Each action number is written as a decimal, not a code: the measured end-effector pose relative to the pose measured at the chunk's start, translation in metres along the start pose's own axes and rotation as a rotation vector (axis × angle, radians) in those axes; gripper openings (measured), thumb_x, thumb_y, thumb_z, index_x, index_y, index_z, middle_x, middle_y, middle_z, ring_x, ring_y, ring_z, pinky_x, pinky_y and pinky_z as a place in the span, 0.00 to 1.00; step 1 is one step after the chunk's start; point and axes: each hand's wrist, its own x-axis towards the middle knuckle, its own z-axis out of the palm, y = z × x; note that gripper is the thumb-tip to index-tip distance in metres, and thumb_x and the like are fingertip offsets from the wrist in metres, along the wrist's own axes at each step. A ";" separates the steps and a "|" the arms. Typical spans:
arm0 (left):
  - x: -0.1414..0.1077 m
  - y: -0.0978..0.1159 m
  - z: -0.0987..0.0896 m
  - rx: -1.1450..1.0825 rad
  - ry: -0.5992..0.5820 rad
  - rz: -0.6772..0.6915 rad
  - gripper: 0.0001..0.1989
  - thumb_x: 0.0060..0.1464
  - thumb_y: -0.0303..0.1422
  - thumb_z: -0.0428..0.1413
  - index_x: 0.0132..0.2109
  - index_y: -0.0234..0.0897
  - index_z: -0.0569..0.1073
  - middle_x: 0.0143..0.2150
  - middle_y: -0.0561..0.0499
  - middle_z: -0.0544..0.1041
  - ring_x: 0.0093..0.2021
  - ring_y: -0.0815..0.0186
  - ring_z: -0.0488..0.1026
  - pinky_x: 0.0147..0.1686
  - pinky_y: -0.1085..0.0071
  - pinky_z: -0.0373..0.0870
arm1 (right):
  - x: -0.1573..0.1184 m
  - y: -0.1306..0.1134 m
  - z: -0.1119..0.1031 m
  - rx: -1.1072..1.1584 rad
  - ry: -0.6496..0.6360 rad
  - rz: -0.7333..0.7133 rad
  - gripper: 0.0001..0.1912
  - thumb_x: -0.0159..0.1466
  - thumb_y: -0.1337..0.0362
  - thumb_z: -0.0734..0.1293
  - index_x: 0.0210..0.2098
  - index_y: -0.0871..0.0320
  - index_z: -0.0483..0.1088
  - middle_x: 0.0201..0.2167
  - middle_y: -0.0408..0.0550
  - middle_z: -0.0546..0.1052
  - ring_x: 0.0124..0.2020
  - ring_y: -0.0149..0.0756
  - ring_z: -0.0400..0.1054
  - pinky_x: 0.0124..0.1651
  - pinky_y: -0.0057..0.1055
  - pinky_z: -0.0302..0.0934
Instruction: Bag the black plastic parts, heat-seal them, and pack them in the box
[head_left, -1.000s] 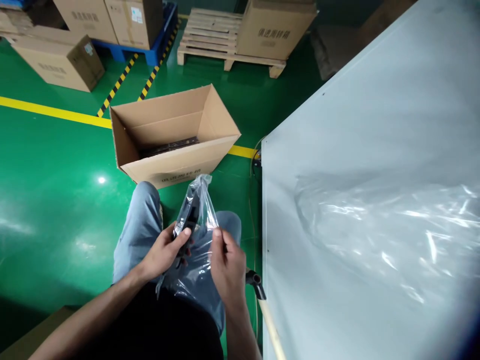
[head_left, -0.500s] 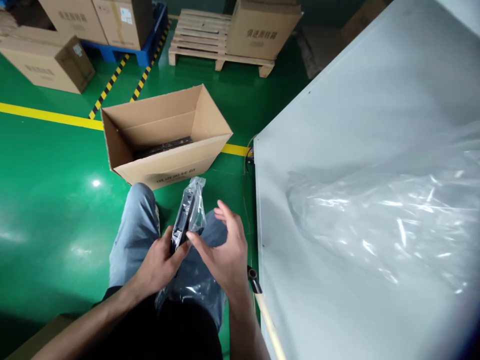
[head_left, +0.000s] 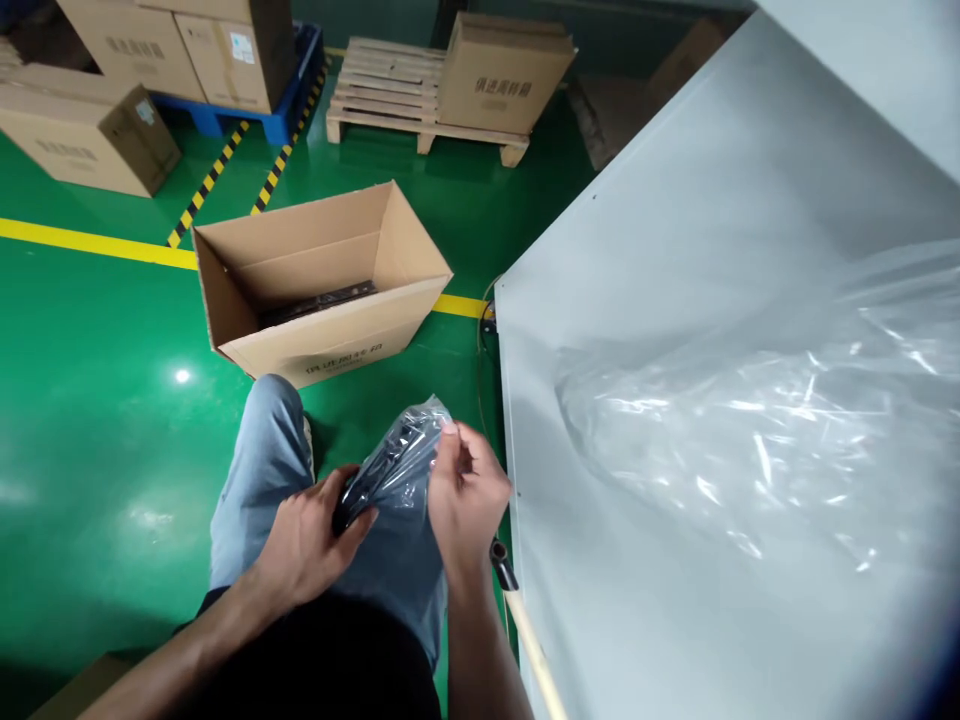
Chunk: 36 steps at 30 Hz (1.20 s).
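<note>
A dark, long part [head_left: 367, 482] lies inside a clear plastic bag [head_left: 411, 492] above my lap. My left hand [head_left: 311, 530] is wrapped round the near end of the bagged part. With closed fingers, my right hand [head_left: 469, 490] pinches the far edge of the bag and holds the film out to the right. The exact kind of the part cannot be made out through the shiny film. Just beyond my knees stands an open cardboard box [head_left: 337, 345], with dark flat pieces [head_left: 319, 302] lying in it.
On my right, a grey-white surface [head_left: 637, 270] carries a heap of clear plastic bags [head_left: 720, 430]. A pale handle with a black end [head_left: 525, 620] leans beside it. Further off are a wooden pallet [head_left: 386, 85], a blue pallet [head_left: 277, 125] and several closed cartons [head_left: 502, 85].
My right hand has gone from open fingers beside the bag to pinching its far edge and stretching it rightward. The bagged part now tilts more to the right.
</note>
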 end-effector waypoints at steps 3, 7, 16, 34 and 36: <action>-0.002 -0.002 -0.013 -0.235 -0.097 -0.078 0.17 0.58 0.48 0.64 0.45 0.40 0.82 0.36 0.49 0.82 0.36 0.57 0.76 0.37 0.68 0.68 | 0.003 0.006 -0.007 0.058 -0.021 0.145 0.21 0.71 0.46 0.64 0.41 0.56 0.79 0.23 0.43 0.74 0.25 0.35 0.68 0.33 0.34 0.64; 0.000 -0.009 -0.032 -0.589 -0.184 -0.299 0.24 0.54 0.54 0.65 0.37 0.34 0.82 0.30 0.48 0.78 0.29 0.63 0.72 0.30 0.71 0.68 | 0.011 0.012 -0.014 0.306 -0.092 0.359 0.23 0.65 0.42 0.69 0.39 0.57 0.78 0.21 0.38 0.70 0.20 0.31 0.64 0.27 0.31 0.61; 0.011 -0.027 -0.030 -1.147 -0.471 -0.366 0.31 0.45 0.52 0.70 0.47 0.30 0.84 0.38 0.39 0.82 0.30 0.60 0.76 0.30 0.67 0.74 | 0.021 0.012 -0.024 0.675 -0.165 0.487 0.20 0.59 0.45 0.76 0.35 0.56 0.77 0.21 0.37 0.68 0.21 0.29 0.60 0.25 0.31 0.61; 0.029 -0.013 -0.033 -0.920 -0.060 -0.239 0.20 0.44 0.43 0.75 0.36 0.34 0.80 0.30 0.51 0.80 0.32 0.65 0.76 0.37 0.71 0.73 | -0.026 0.048 -0.015 0.584 -0.583 0.521 0.28 0.60 0.50 0.78 0.57 0.52 0.78 0.30 0.42 0.76 0.26 0.32 0.68 0.29 0.33 0.72; 0.029 -0.012 -0.033 -0.990 -0.069 -0.263 0.21 0.42 0.44 0.76 0.35 0.33 0.80 0.29 0.51 0.79 0.30 0.66 0.75 0.34 0.72 0.72 | -0.022 0.051 -0.016 0.608 -0.590 0.519 0.28 0.60 0.51 0.78 0.57 0.51 0.78 0.30 0.41 0.74 0.25 0.31 0.67 0.26 0.31 0.69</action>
